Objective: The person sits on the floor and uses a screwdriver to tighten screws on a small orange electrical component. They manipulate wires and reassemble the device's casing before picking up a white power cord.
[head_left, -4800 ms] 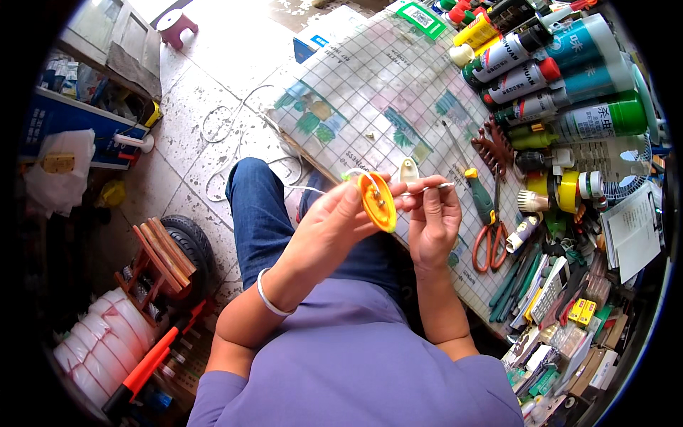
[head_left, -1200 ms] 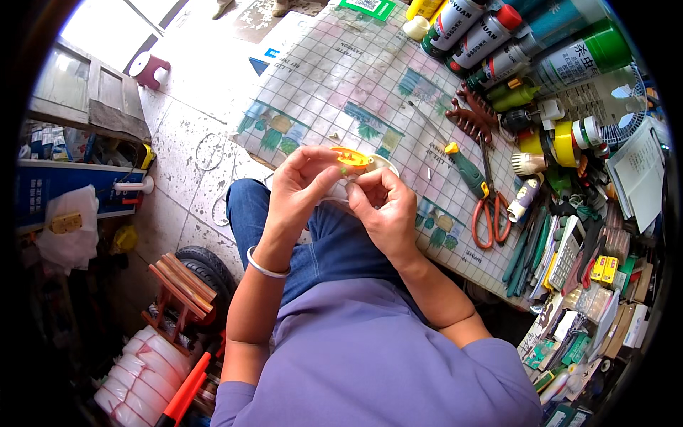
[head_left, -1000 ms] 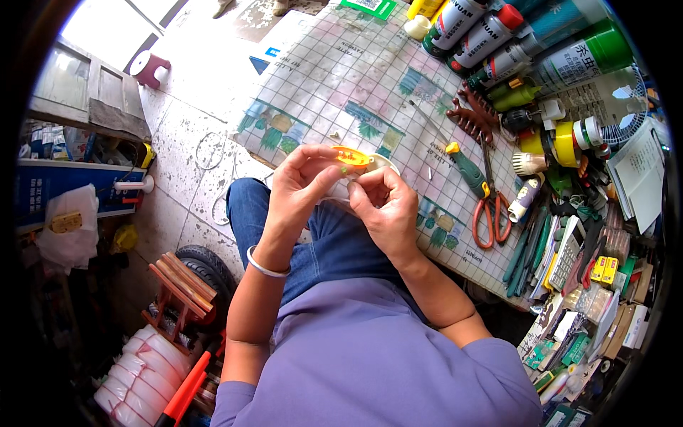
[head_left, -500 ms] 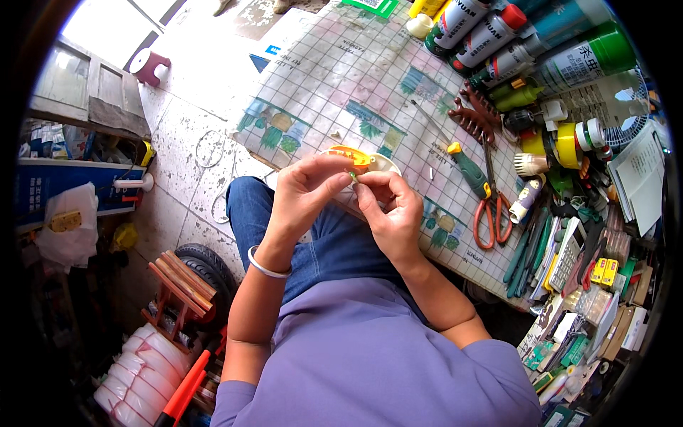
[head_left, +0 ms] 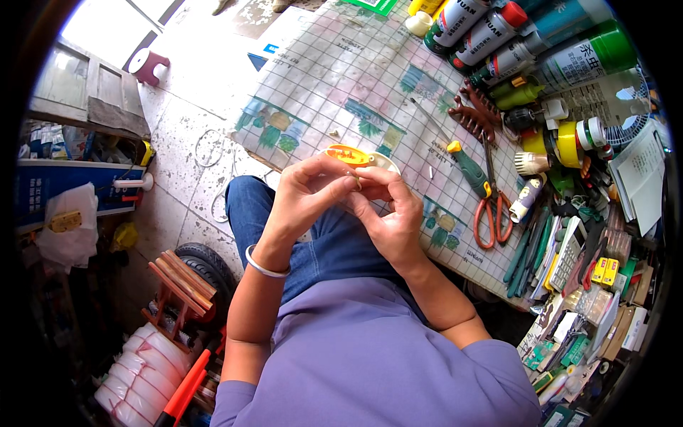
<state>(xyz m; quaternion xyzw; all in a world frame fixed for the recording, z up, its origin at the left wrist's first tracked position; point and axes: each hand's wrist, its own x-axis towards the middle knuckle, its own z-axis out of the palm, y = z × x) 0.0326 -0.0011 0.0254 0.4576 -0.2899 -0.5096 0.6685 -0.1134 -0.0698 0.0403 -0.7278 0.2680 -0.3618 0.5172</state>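
Observation:
Close together over my lap, at the near edge of the table, my left hand point(head_left: 307, 198) and my right hand point(head_left: 393, 217) meet fingertip to fingertip. Thumbs and forefingers of both are pinched on a tiny pale piece point(head_left: 359, 182), mostly hidden by the fingers and too small to name. Just beyond the fingertips lies an oval yellow plastic shell point(head_left: 346, 154) with orange inside. A round white part point(head_left: 386, 163) sits against it, partly covered by my right hand.
A patterned cloth point(head_left: 320, 78) covers the table. To the right lie a screwdriver point(head_left: 471, 174) with green-yellow handle, red-handled scissors point(head_left: 491, 220) and a brown claw clip point(head_left: 471, 122). Spray cans point(head_left: 491, 39), tape rolls point(head_left: 567, 142) and a calculator point(head_left: 567, 256) crowd the right side.
My fingertips have closed further over the small piece, and its green part no longer shows. My right forefinger has shifted slightly up and left. The table things have stayed put.

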